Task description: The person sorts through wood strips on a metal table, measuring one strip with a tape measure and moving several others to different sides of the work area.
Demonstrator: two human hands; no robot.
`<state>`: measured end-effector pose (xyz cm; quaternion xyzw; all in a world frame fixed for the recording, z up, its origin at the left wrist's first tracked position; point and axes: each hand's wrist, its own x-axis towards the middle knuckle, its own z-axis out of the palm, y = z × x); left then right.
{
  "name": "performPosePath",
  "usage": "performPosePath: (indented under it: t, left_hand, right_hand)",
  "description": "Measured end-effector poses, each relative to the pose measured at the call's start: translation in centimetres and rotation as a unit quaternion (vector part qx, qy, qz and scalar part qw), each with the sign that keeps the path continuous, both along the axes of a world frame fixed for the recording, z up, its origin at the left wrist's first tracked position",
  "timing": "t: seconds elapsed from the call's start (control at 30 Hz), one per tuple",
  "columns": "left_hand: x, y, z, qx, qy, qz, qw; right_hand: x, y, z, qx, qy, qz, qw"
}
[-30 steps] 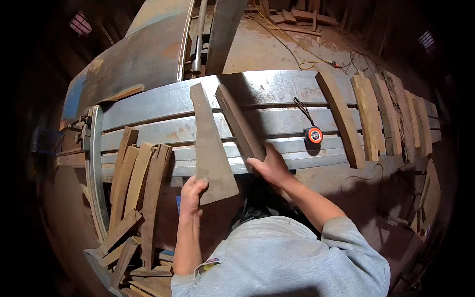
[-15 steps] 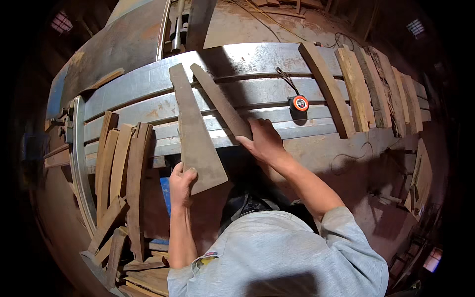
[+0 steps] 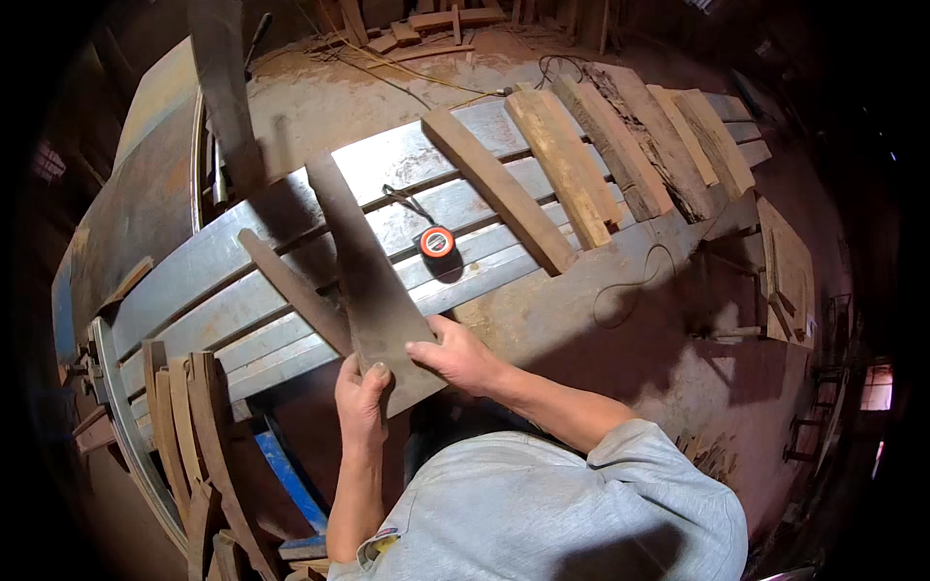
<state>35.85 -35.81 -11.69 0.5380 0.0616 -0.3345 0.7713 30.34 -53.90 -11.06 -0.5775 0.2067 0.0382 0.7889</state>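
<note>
A flat, tapered wooden board (image 3: 373,290) is held at its wide near end by both hands, its narrower end reaching away over the slatted metal bench top. My left hand (image 3: 362,399) closes on the lower left edge, thumb on the upper face. From the right edge, my right hand (image 3: 460,356) grips the same board, its thumb also on top. Just left of it a narrow wooden strip (image 3: 291,288) lies on the bench, its near end partly hidden by the board. A black and orange tape measure (image 3: 437,242) with a wrist strap rests right of the board.
Several wooden pieces (image 3: 557,160) lie side by side across the bench's right part. More curved wooden strips (image 3: 208,416) lean at the lower left, near a blue metal bar (image 3: 291,479). A dark upright beam (image 3: 223,87) stands beyond the bench, and a cable (image 3: 426,60) crosses the floor.
My right hand has let go of the narrow strip and taken the tapered board's right edge. The strip now lies left of the board. The view has turned to the right.
</note>
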Motion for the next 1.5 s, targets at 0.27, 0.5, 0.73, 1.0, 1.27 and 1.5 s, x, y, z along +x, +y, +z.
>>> performPosePath:
  t: [0.27,0.5,0.73,1.0,1.27,1.5]
  left_hand:
    - [2.7,-7.6,-1.5,0.403,-0.386,-0.023,0.829]
    - [5.2,-4.8,-0.4,0.567,-0.221,0.007,0.793]
    - [3.4,-4.4,-4.8,0.612,-0.225,0.074,0.755]
    - [0.6,2.2,-5.5,-0.045,0.070,0.257,0.963]
    - [-0.3,4.9,-7.1,-0.367,0.172,0.219,0.887]
    - [-0.5,5.4,-10.8,-0.303,0.209,0.224,0.903]
  right_hand:
    - [-3.4,-18.8,2.3,-0.224,0.057,-0.053,0.971]
    - [-4.2,-34.4,2.6,-0.708,0.054,-0.058,0.702]
    - [2.0,-20.6,4.0,-0.479,-0.119,0.127,0.860]
    - [8.6,-12.7,-3.9,-0.667,-0.139,0.276,0.679]
    - [10.2,-12.8,-3.2,-0.579,-0.111,0.269,0.762]
    - [4.8,-11.0,-0.7,0.143,-0.010,0.144,0.979]
